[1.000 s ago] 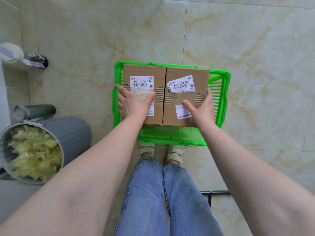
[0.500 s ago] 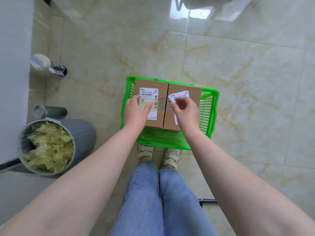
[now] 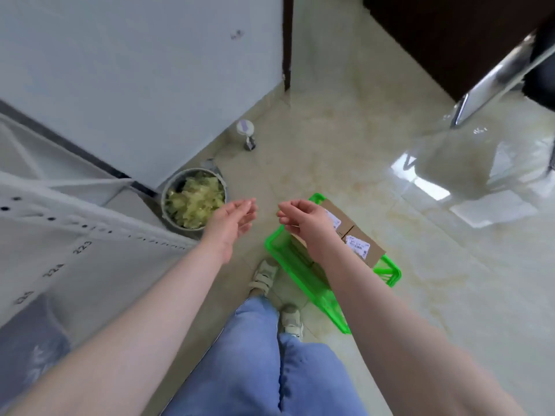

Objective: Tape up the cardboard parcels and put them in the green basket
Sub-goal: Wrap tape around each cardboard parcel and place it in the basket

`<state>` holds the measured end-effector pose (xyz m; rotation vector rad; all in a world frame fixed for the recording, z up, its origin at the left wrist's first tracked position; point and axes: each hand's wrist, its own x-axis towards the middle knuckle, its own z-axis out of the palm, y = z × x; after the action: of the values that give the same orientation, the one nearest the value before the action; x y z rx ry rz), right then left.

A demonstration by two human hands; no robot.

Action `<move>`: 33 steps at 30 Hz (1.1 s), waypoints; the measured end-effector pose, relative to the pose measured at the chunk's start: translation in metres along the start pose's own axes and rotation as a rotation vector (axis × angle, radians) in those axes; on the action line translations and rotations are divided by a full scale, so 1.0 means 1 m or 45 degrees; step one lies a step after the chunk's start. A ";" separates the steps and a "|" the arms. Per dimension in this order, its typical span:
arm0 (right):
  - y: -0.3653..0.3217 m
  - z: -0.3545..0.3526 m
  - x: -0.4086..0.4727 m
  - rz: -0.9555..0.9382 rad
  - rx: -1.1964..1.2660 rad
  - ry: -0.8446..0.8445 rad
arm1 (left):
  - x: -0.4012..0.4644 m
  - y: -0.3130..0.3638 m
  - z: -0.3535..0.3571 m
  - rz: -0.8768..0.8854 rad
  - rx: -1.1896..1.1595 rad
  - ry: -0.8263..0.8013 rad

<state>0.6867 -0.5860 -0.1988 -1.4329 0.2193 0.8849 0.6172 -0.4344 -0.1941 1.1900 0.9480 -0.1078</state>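
Both hands are up in the air with nothing in them. The left hand (image 3: 232, 219) has its fingers loosely stretched out, palm turned inward, hanging over the floor (image 3: 330, 151) just beside the grey bin (image 3: 195, 202). The right hand (image 3: 303, 219) is relaxed too, fingers a bit curled but not gripping anything, and from this angle it sits in front of the near end of the parcels.

The two cardboard parcels (image 3: 354, 238) sit side by side, touching, inside the green basket (image 3: 303, 283), each with a white label on top. The basket is on the tiled floor to the right of the person's feet, and the right forearm hides part of it.

The grey bin is stuffed with crumpled yellowish tape or film; can't tell exactly what it is. It stands up against the white wall panel (image 3: 144, 70). Further back by the wall is a small bottle (image 3: 246, 136) with a white cap. The edge of a white bench (image 3: 60, 241) with printed numbers shows at the left. Blue jeans (image 3: 258, 355) and light sneakers (image 3: 262, 276) at the bottom. The whole shot is blurry.
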 end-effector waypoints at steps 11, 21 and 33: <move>-0.011 0.219 -0.083 0.007 -0.570 -0.704 | -0.176 -0.003 -0.210 0.209 -0.727 0.665; 0.036 0.428 -0.140 -0.099 -0.819 -1.031 | -0.247 -0.032 -0.388 0.332 -0.982 0.963; 0.074 0.618 -0.139 -0.053 -0.566 -0.599 | -0.242 0.027 -0.598 0.315 -0.715 0.942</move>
<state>0.3180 -0.0847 -0.0581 -1.5742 -0.3817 1.2594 0.1398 -0.0276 -0.0414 0.8006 1.3391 0.7996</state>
